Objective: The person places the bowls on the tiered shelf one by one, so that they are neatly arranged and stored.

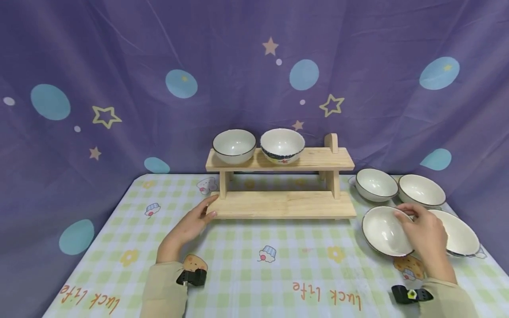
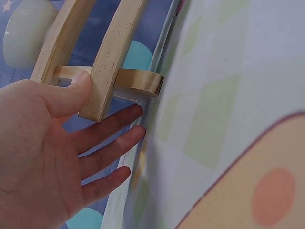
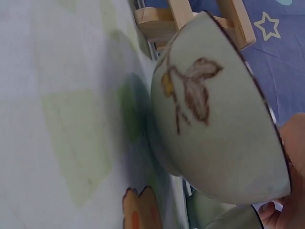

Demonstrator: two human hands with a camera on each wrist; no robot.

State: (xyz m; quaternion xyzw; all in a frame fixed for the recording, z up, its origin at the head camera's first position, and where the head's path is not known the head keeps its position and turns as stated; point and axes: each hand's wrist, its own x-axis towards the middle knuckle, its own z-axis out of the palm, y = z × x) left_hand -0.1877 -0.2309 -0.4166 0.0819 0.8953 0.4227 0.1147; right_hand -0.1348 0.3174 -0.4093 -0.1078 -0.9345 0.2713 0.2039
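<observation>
My right hand (image 1: pixel 427 232) pinches the rim of a white bowl (image 1: pixel 383 232) with a dark edge. In the right wrist view, a brown leaf pattern shows on the outside of this bowl (image 3: pixel 214 114), and a shadow lies beside it on the cloth. My left hand (image 1: pixel 191 227) is at the left end of a two-tier wooden shelf (image 1: pixel 278 205). Its thumb touches the board's end, while the other visible fingers (image 2: pixel 109 150) stretch out fairly straight. On the upper tier stand a plain white bowl (image 1: pixel 234 148) and a bowl with a dark patterned outside (image 1: pixel 282 148).
Behind and beside the held bowl stand three more: a back-left bowl (image 1: pixel 376 185), a back-right bowl (image 1: pixel 421 191) and a front-right bowl (image 1: pixel 457 234), partly hidden by my right hand. A checked cloth (image 1: pixel 238 282) covers the table. A purple curtain (image 1: pixel 238 39) hangs behind.
</observation>
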